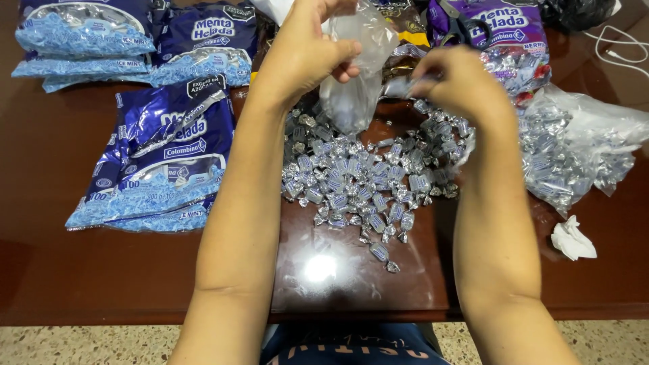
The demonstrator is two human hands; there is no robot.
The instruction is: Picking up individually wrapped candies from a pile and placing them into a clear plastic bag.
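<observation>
1. The left hand (307, 51) pinches a small clear plastic bag (355, 67) open above the table (67, 270).
2. The right hand (460, 84) grips a wrapped candy beside it.
3. A heap of silver-wrapped candies (368, 182) lies beneath.
4. Blue candy bags (162, 162) lie left.

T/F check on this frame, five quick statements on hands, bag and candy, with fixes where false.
1. The left hand holds a clear plastic bag. True.
2. The loose wrapped candies lie in a bowl. False: they lie in a pile on the brown table.
3. Blue candy bags lie left of the pile. True.
4. The right hand holds scissors. False: scissors lie on a purple bag.
5. A crumpled white paper lies at the right. True.
</observation>
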